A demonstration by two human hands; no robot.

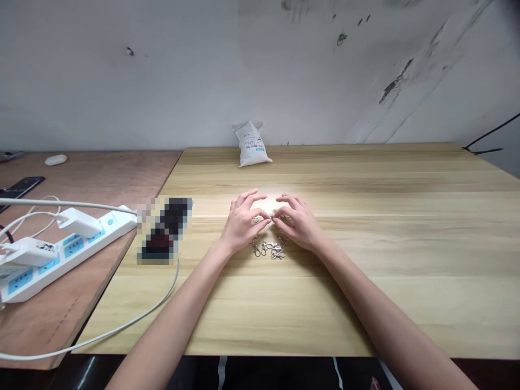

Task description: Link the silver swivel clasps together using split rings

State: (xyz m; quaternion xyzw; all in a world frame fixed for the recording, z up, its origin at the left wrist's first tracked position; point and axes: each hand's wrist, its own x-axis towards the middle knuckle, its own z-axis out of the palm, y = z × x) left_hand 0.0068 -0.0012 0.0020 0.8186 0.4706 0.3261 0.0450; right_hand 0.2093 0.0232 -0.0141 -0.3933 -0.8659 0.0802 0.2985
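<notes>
Presently pinched: one small piece between two grips, loose clasps nearer me

Nearest me on the surface (264,314), just short of my fingers, lie several metal clasps (278,251), loose and outside my grip. I count these as what is left, though I can't tell whether any have already been dealt with. They share no common direction: the leftmost clasp (257,250) has its long axis running roughly away from me, its neighbour much the same, while those to the right lie more crosswise and overlap, so their ends are hard to sort out.

A little farther, my left grip (246,222) and right grip (298,222) meet. Each has thumb and forefinger closed to a fine pinch, the other fingers raised and spread, and both have hold of one small metal piece (271,217) between the fingertips. That piece looks to me like the part in progress, not yet finished. Too little shows to say which way it points or how its long axis runs. A ring (255,220) shows within the curl of my left thumb and forefinger.

Well beyond, a white packet (252,143) rests by the wall (182,81), label facing me.
</notes>
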